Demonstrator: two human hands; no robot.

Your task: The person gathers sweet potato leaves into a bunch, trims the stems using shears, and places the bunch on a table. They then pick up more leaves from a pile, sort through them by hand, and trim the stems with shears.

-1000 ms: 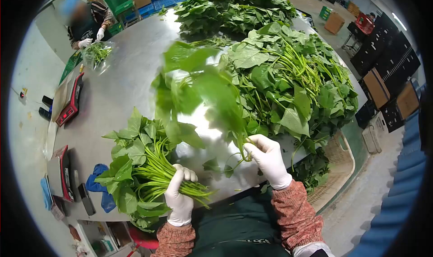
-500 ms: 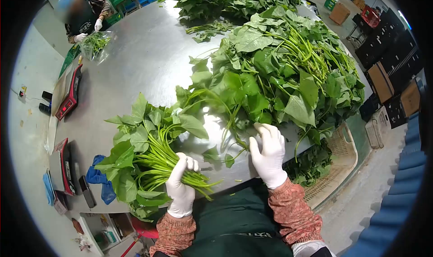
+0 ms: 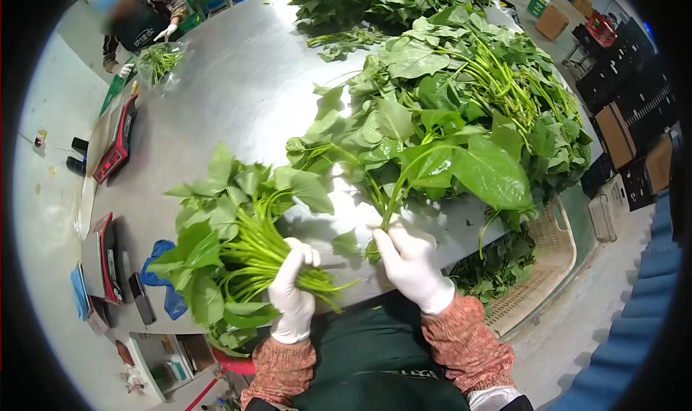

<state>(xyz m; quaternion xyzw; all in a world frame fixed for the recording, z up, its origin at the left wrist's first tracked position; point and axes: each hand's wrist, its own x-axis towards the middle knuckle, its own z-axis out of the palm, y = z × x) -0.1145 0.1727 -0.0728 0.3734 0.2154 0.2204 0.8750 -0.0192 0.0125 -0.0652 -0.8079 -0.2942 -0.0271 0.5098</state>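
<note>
My left hand (image 3: 293, 293), in a white glove, is closed round a thick bunch of green leafy stems (image 3: 252, 249); its leaves spread to the left and the stem ends stick out on the right. My right hand (image 3: 412, 259), also gloved, pinches a few leafy stems (image 3: 395, 195) just right of the bunch, with their leaves pointing up and away. Beyond it lies a large heap of leafy greens (image 3: 461, 101) on the metal table (image 3: 216, 101). A loose leaf (image 3: 346, 244) rests between my hands.
Two red-edged scales (image 3: 117, 140) (image 3: 106, 259), a blue cloth (image 3: 164, 277) and a dark box-shaped object (image 3: 141, 298) line the left edge. At the upper left, a co-worker (image 3: 140, 18) handles a plastic bag of greens (image 3: 160, 63). A beige crate (image 3: 551, 267) stands at the lower right.
My right hand has moved slightly left and closed on stems, whose leaves are now raised. My left hand still grips the bunch. The co-worker's hands have moved apart.
</note>
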